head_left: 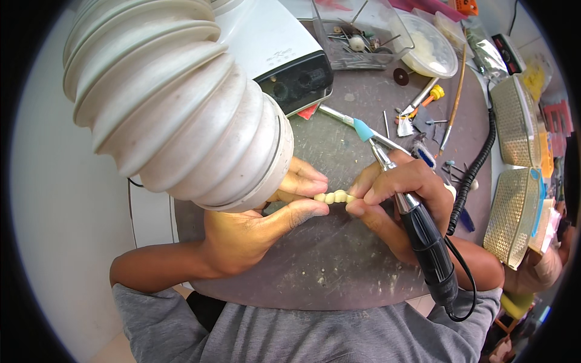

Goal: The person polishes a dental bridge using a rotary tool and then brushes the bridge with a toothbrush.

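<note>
Between my two hands, over the middle of the worktop, is a cream-coloured dental bridge (334, 197), a short row of joined teeth. My left hand (242, 233) pinches its left end between thumb and fingertips, partly under the white hose. The thumb and fingertips of my right hand (411, 187) grip the bridge's right end. Cradled in that same hand is a black and silver rotary handpiece (423, 242), a cable leaving its lower end. Its pale blue pointed polishing tip (363, 129) points up and away, apart from the bridge.
A ribbed white hose (175, 109) hangs over the left side, beside a white machine (272, 42). Behind stand a transparent box of burs (363, 57) and a round tub (426, 51). At right lie a brush (454, 100), a coiled cord (481, 160) and mesh baskets (508, 212).
</note>
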Demonstrator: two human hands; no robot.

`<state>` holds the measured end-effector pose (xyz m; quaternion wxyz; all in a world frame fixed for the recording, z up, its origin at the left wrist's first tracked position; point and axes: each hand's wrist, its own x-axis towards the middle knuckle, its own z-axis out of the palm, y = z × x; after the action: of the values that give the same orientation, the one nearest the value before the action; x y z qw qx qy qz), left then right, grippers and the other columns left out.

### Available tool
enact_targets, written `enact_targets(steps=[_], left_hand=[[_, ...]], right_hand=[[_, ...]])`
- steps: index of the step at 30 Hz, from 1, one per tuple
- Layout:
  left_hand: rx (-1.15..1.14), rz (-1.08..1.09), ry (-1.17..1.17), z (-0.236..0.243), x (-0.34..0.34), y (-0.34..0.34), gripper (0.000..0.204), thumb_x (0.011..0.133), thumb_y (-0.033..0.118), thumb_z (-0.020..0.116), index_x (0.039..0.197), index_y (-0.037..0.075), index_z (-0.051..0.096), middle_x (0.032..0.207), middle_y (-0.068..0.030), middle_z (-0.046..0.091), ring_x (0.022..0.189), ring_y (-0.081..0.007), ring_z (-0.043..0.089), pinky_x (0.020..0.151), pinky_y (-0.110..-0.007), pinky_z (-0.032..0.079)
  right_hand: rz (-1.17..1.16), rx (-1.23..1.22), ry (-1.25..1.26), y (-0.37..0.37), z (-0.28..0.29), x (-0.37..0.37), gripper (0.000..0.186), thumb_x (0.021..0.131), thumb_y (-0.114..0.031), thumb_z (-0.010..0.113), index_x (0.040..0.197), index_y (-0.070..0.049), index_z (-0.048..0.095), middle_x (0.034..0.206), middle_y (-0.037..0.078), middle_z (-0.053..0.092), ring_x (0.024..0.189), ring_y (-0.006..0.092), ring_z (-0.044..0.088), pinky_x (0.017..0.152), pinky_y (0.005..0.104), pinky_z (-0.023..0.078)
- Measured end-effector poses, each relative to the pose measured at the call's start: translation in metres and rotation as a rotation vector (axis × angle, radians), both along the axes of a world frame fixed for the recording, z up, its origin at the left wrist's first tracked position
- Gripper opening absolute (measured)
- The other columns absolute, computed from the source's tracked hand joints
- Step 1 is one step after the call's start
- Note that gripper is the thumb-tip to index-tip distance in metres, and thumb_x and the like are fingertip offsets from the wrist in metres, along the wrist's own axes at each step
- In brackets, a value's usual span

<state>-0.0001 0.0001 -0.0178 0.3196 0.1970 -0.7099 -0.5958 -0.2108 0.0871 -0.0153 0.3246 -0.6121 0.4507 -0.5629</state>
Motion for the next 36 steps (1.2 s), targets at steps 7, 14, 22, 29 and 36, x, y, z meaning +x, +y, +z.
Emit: enact_targets(steps=[7, 14, 22, 29, 36], left_hand=[[-0.051, -0.018, -0.03, 0.0017, 0.0019, -0.0044, 0.024, 0.084, -0.012, 0.07, 0.105, -0.001, 0.064, 0.112, -0.0159, 0.06, 0.096, -0.0152, 0.064, 0.087, -0.027, 0.056], [0.03, -0.095, -0.014, 0.0054, -0.0013, -0.0056, 0.021, 0.087, -0.011, 0.068, 0.106, -0.003, 0.064, 0.111, -0.0163, 0.059, 0.091, -0.0151, 0.065, 0.084, -0.027, 0.056], [0.067, -0.11, -0.04, 0.0053, 0.001, -0.0066, 0.022, 0.087, -0.012, 0.067, 0.106, -0.003, 0.061, 0.108, -0.0143, 0.058, 0.091, -0.0145, 0.065, 0.084, -0.027, 0.056], [0.147, -0.074, -0.013, 0.0063, 0.0004, -0.0032, 0.024, 0.086, -0.012, 0.069, 0.105, -0.001, 0.059, 0.107, -0.0127, 0.056, 0.092, -0.0133, 0.064, 0.085, -0.026, 0.056], [-0.014, -0.071, -0.077, 0.0032, 0.0037, -0.0073, 0.025, 0.085, -0.011, 0.07, 0.104, 0.0, 0.059, 0.104, -0.0111, 0.057, 0.092, -0.0126, 0.063, 0.086, -0.026, 0.055]], right_hand=[[0.011, -0.024, 0.028, -0.0012, 0.0026, -0.0001, 0.02, 0.077, 0.008, 0.074, 0.093, -0.002, 0.066, 0.084, 0.01, 0.071, 0.072, 0.019, 0.065, 0.066, 0.0298, 0.051], [0.025, 0.003, -0.001, -0.001, 0.0026, -0.0009, 0.021, 0.077, 0.008, 0.074, 0.094, -0.002, 0.065, 0.085, 0.01, 0.071, 0.074, 0.019, 0.066, 0.067, 0.0297, 0.051], [0.022, 0.029, -0.041, 0.0001, 0.0019, -0.0009, 0.021, 0.077, 0.008, 0.074, 0.093, -0.002, 0.065, 0.086, 0.009, 0.071, 0.075, 0.019, 0.066, 0.068, 0.0299, 0.051], [0.023, 0.025, -0.056, 0.0001, 0.0016, -0.0005, 0.021, 0.077, 0.008, 0.074, 0.093, -0.003, 0.065, 0.086, 0.009, 0.071, 0.075, 0.0185, 0.066, 0.068, 0.0297, 0.051], [0.032, 0.018, -0.029, -0.0006, 0.0038, -0.0014, 0.021, 0.077, 0.007, 0.075, 0.093, -0.003, 0.065, 0.085, 0.009, 0.071, 0.074, 0.0185, 0.065, 0.066, 0.0297, 0.05]])
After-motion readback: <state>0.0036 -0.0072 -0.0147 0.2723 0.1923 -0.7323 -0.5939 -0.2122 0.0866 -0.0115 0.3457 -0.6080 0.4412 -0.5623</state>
